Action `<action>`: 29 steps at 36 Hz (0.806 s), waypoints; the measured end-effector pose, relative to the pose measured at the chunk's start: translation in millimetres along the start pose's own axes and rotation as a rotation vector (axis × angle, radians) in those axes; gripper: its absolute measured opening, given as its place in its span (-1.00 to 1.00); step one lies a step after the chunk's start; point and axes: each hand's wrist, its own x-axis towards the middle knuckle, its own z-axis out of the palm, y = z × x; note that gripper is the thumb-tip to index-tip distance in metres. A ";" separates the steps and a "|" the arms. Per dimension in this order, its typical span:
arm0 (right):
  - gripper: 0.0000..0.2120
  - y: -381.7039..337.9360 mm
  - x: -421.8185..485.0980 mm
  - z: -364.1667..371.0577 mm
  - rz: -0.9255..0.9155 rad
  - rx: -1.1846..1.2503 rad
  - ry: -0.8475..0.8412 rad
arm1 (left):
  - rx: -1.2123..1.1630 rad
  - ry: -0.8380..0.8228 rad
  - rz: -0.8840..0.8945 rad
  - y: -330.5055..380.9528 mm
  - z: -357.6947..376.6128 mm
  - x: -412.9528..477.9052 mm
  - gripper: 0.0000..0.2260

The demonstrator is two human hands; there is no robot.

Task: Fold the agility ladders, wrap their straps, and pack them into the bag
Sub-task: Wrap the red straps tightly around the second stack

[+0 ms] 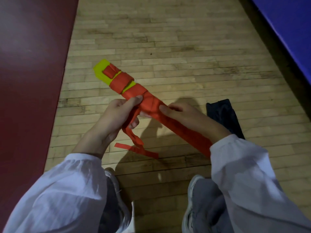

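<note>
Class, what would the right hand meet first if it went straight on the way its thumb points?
Likely the left hand, gripping the wrapped ladder just ahead of the right hand; depth unclear.

Only one camera was in play, a wide-angle worn on the person's head. It looked forward and steeply down at the wooden floor (pixel 185 47), close above the left hand (pixel 116 115) and right hand (pixel 188 115) gripping the folded ladder (pixel 120 81), sleeves (pixel 50 190) filling the lower corners.

Floor: pale wooden plank floor (pixel 168 39) | 9 o'clock: dark red mat (pixel 30 73) lay on it | 1 o'clock: blue mat (pixel 286 31) | 4 o'clock: black bag (pixel 223 115) lay flat | 6 o'clock: grey shoes (pixel 193 195) stood
</note>
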 end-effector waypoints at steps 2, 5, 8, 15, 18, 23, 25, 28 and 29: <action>-0.61 2.3 0.0 -4.8 0.010 0.054 -0.013 | 0.020 -0.020 0.053 -0.2 -0.4 -0.1 -0.62; -0.60 5.4 0.6 -5.8 -0.010 0.108 -0.006 | 0.019 -0.031 0.079 0.4 0.1 -0.9 -0.59; -0.66 4.8 2.8 -2.2 -0.023 0.106 0.026 | 0.003 -0.021 0.043 1.9 -0.4 -1.0 -0.61; -0.78 3.2 5.5 4.5 -0.046 0.002 0.121 | -0.073 -0.042 -0.075 3.2 -0.1 1.3 -0.68; -0.69 5.0 6.2 8.0 -0.025 -0.074 0.141 | -0.084 -0.040 -0.117 3.9 0.9 2.1 -0.70; -0.59 7.6 5.2 17.4 -0.040 -0.229 0.124 | -0.049 -0.060 -0.200 -0.6 -1.3 5.2 -0.63; -0.58 6.6 4.3 23.2 -0.068 -0.278 0.141 | -0.043 -0.039 -0.230 -3.6 -1.4 5.6 -0.58; -0.60 5.3 3.0 31.6 -0.134 -0.327 0.188 | -0.028 0.013 -0.244 -7.0 0.5 5.7 -0.52; -0.60 4.7 2.8 33.8 -0.145 -0.356 0.199 | -0.024 0.028 -0.243 -7.6 1.2 5.6 -0.53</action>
